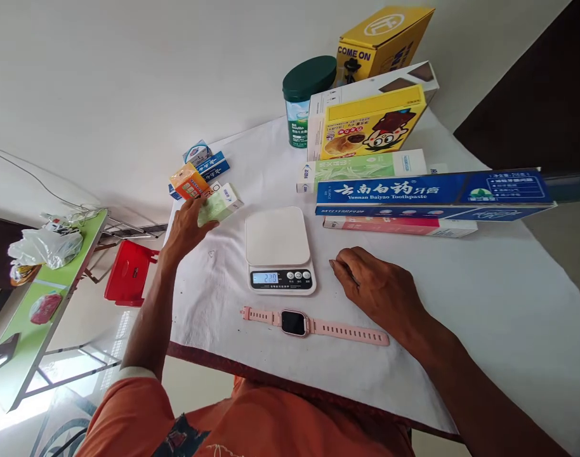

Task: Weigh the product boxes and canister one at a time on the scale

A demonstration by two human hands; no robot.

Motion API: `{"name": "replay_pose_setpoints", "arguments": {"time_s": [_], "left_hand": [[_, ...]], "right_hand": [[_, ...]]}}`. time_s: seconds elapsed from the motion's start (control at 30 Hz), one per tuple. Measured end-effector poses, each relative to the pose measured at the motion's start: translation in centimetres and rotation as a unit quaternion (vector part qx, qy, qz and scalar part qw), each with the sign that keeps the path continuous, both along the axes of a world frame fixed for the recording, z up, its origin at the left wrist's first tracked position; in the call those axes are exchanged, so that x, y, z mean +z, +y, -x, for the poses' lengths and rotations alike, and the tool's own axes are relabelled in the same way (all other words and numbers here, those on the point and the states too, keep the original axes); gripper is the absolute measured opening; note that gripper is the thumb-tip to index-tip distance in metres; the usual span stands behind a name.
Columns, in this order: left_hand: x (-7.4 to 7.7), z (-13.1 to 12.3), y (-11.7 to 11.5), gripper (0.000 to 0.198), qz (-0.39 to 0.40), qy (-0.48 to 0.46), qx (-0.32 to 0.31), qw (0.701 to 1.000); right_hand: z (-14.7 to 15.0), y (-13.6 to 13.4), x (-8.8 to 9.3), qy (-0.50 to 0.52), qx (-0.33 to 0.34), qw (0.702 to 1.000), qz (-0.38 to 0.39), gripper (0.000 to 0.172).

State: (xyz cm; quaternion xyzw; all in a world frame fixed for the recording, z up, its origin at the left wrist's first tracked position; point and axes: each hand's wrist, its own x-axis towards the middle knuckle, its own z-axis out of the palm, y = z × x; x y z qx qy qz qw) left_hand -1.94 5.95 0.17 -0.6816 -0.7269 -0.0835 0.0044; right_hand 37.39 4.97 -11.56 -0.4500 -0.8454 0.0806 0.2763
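My left hand [188, 225] reaches to the far left of the white-covered table [485, 304], its fingers closed around a small pale green box [222, 203]. My right hand [373, 285] rests palm down on the cloth to the right of a white kitchen scale [276, 237], fingers loosely curled with nothing in them. The scale's platform is bare and its display is lit. A pink smartwatch [294, 322] lies flat in front of the scale, near the table's front edge.
Small orange [189, 181] and blue boxes [212, 166] lie by the left hand. Stacked toothpaste boxes [428, 192], a yellow snack box [370, 130], a green-lidded jar [305, 95] and a yellow carton [382, 38] fill the back. A red stool [128, 273] and green table [42, 298] stand at the left.
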Motion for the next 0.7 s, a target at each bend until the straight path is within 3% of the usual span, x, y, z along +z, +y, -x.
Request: {"name": "replay_pose_setpoints", "arguments": {"time_s": [0.17,0.33,0.43,0.57,0.7], "left_hand": [[-2.8,1.7,0.6,0.051,-0.015,0.035,0.050,0.998],[-2.9,1.6,0.9,0.048,-0.019,0.028,0.040,0.999],[-2.5,1.1,1.5,0.055,-0.061,0.003,0.013,0.998],[-1.7,-2.7,2.9,0.064,-0.126,-0.059,-0.100,0.985],[-0.9,-10.3,4.8,0.071,-0.086,-0.093,-0.232,0.964]], "right_hand": [[0.2,0.0,0.0,0.004,-0.009,1.000,0.013,0.038],[0.4,0.0,0.5,-0.017,-0.019,0.999,0.043,0.038],[0.4,0.1,0.8,-0.032,-0.021,0.997,0.066,0.037],[0.5,0.0,1.1,-0.049,-0.024,0.995,0.085,0.037],[0.8,0.0,1.5,-0.070,-0.030,0.992,0.102,0.038]]}}
